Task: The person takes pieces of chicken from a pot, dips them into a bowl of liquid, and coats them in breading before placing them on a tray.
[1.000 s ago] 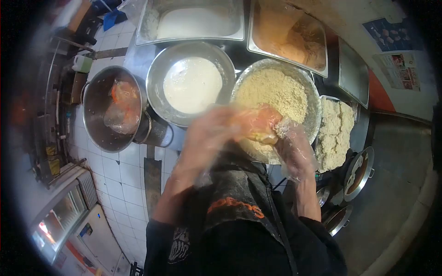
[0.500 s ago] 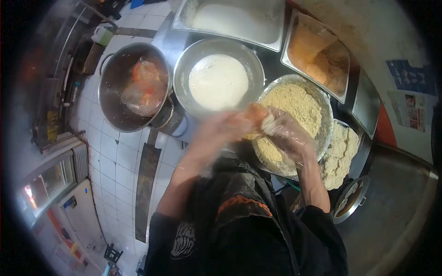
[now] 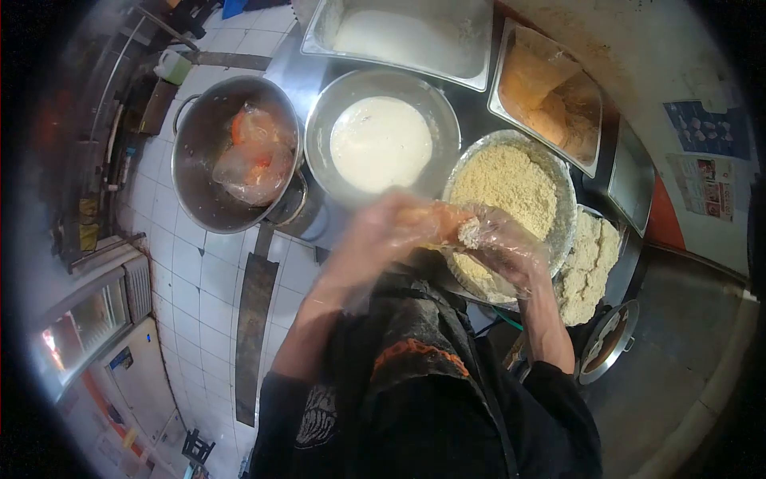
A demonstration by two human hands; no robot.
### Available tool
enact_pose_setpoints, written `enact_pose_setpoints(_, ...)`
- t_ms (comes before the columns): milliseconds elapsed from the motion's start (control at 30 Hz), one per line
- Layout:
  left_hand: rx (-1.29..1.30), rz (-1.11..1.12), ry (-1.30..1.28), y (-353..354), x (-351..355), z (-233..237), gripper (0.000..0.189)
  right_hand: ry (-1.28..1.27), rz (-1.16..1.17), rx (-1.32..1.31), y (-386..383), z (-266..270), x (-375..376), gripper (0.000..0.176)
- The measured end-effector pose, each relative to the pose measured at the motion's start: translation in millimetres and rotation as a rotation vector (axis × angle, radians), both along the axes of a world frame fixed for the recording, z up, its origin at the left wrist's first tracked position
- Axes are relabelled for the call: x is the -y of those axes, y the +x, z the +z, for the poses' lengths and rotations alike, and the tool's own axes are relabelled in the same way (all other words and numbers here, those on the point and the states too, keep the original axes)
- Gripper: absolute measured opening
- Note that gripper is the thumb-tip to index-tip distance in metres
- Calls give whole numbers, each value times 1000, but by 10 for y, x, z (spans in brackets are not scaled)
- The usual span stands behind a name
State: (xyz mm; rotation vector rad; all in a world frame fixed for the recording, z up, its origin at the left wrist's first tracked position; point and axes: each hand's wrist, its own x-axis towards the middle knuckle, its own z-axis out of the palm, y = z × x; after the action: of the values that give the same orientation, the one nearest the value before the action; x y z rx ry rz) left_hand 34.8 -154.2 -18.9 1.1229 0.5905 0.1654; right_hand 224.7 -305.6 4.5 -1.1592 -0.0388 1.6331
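Note:
My right hand (image 3: 507, 243) wears a clear plastic glove, and a pale, lumpy coating clings near its fingertips. Its fingers are curled inward against an orange-toned shape at my left fingers; what they hold is hidden. Motion smears my left hand (image 3: 391, 223), which meets the right one at the near side of the bowls. A large metal bowl of pale yellow crumbs (image 3: 511, 180) lies partly beneath my right hand. Beyond my left hand stands a metal bowl (image 3: 313, 144) holding white, runny batter (image 3: 381, 144).
To the left, a deep pot (image 3: 191, 176) contains plastic bags with reddish contents (image 3: 255, 164). A pan of white powder (image 3: 399, 36) and one of orange powder (image 3: 550, 116) line the back. Pale coated pieces (image 3: 589, 267) lie at right, near a round pan (image 3: 610, 343).
Both hands stay together, with the left still blurred. The orange-toned shape between them has shifted slightly lower, and my right fingers have curled in more. The bowls stay in place.

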Motion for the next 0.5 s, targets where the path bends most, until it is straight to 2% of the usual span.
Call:
enact_pose_setpoints(67, 27, 15, 66, -9, -23, -15, 25, -8, 23, 25, -6, 19, 2, 44)
enact_pose_setpoints(133, 19, -3, 244, -46, -42, -62, 24, 0, 68, 104, -33, 16, 19, 42)
enact_pose_setpoints(267, 80, 33, 177, -96, -60, -108, 26, 111, 57, 12, -11, -85, 54, 43)
enact_pose_setpoints(333, 11, 33, 129, -108, -60, -92, 26, -48, -27, 75, -49, 42, 20, 37)
enact_pose_setpoints(467, 69, 115, 126, -112, -83, -75, 27, -121, -154, 167, -174, 141, -105, 28)
enact_pose_setpoints(500, 46, 179, 26, -124, -81, -84, 28, -130, -112, 320, -165, 65, -102, 24)
